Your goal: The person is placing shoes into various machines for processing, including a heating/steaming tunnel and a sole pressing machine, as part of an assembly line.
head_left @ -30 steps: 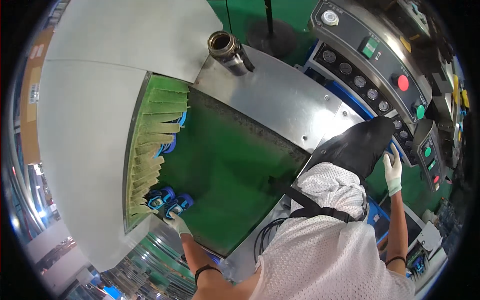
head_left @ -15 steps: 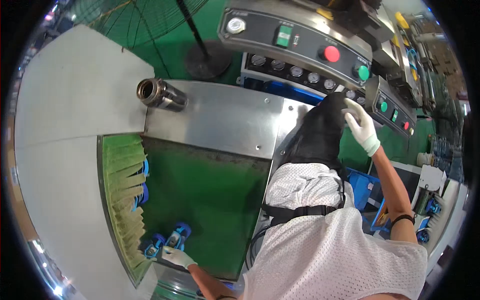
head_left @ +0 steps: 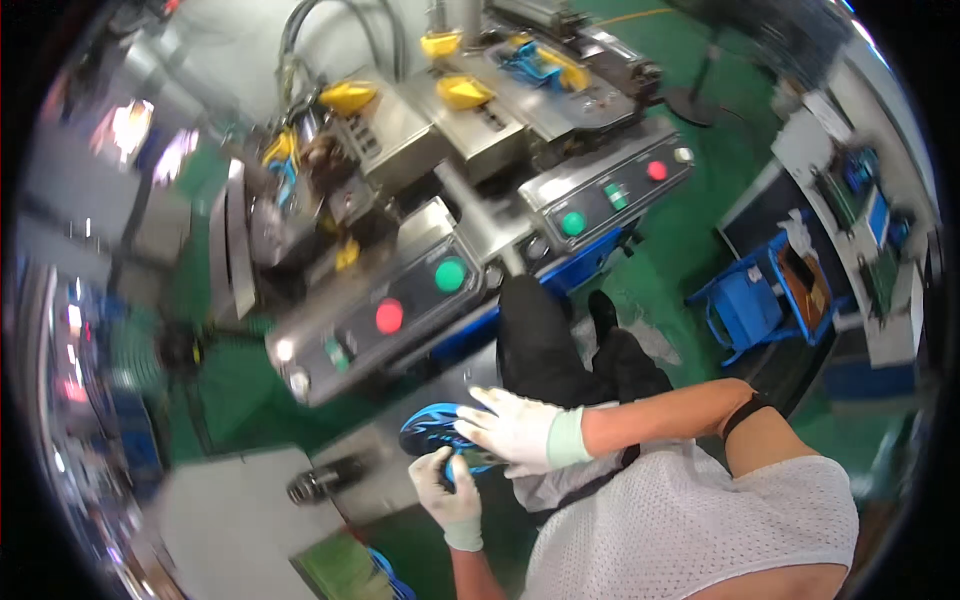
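Note:
A blue and black shoe (head_left: 425, 430) is held in front of my waist, above the metal ledge. My left hand (head_left: 447, 498), in a white glove, is closed with thumb and fingers pinching its lower edge. From the right, my gloved right hand (head_left: 515, 430) lies over the shoe, its fingers stretched out and slightly apart. It hides the shoe's right part. Left of the hands, a dark metallic cylinder (head_left: 325, 480) rests on the ledge, blurred by motion.
Ahead stand machines with a left control panel (head_left: 400, 300) and a right control panel (head_left: 610, 190), both with red and green buttons. Yellow-topped fixtures (head_left: 465, 92) sit above. A blue stool (head_left: 750, 310) stands at right. A pale tabletop (head_left: 240, 520) lies left.
My view has swung right towards the machines. My left hand has come up from the shoes on the green surface with one shoe. My right hand has moved in onto it.

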The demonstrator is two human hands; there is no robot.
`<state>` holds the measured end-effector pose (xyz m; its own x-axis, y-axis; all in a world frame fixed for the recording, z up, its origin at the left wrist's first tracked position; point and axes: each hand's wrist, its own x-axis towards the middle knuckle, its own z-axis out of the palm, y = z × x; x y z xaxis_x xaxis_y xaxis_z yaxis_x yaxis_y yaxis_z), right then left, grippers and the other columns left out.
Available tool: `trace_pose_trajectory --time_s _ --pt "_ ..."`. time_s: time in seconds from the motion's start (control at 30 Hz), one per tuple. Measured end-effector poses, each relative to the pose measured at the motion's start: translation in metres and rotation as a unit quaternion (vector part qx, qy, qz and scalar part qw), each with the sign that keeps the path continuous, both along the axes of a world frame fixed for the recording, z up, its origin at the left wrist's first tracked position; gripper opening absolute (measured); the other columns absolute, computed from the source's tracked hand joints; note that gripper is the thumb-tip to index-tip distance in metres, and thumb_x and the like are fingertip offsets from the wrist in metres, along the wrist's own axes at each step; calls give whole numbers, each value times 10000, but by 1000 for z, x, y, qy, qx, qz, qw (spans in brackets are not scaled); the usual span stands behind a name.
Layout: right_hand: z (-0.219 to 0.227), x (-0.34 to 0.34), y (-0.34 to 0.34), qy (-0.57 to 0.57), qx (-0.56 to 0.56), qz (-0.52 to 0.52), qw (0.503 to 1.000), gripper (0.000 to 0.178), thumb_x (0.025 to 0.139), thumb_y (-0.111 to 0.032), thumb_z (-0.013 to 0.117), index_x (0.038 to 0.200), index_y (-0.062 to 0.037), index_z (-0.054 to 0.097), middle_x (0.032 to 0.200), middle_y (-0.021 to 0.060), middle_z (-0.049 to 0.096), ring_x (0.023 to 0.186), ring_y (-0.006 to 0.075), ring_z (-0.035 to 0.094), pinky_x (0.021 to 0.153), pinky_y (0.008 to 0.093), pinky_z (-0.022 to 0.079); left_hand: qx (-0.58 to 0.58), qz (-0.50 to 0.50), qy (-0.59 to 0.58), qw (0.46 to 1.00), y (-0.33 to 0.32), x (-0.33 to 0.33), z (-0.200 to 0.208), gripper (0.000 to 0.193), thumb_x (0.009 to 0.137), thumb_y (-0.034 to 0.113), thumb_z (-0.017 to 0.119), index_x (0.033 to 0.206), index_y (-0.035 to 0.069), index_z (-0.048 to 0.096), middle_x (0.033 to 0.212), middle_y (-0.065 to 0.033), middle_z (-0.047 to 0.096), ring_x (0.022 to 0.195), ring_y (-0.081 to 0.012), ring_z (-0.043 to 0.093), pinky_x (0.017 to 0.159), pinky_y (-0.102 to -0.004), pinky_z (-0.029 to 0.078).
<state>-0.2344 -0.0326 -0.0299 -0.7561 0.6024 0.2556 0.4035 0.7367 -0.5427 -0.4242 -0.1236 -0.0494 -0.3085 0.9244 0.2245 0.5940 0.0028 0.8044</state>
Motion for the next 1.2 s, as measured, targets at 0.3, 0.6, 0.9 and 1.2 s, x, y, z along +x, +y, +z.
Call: trace_pose_trajectory --time_s 0.3,0.6,0.9,1.2 --pt "12 189 4 211 -329 -330 859 607 888 -256 761 1338 54 496 1130 175 702 1027 269 694 912 375 544 67 -564 11 823 188 194 137 591 801 12 806 1350 12 587 1242 -179 603 901 -244 674 800 -330 557" --pt "-61 264 -52 693 -449 -351 443 897 819 -309 831 1504 57 384 1356 116 608 1178 208 630 1026 363 500 73 -364 25 928 510 267 78 565 910 142 764 1416 8 550 1355 -176 609 1223 -258 592 1076 -379 452" --pt "-93 316 -21 743 -452 -356 341 1065 713 -321 927 1537 47 362 1449 167 567 1290 275 591 1118 424 449 0 -291 -27 956 694 347 2 465 1013 157 632 1442 5 536 1298 -122 647 1108 -187 610 999 -303 479" --pt "-77 303 32 728 -428 -355 402 1196 706 -490 924 1578 33 293 1516 135 500 1348 228 524 1159 405 394 176 -255 -86 947 689 333 38 290 1030 92 573 1281 -47 624 1102 -112 696 922 -164 658 854 -291 533"
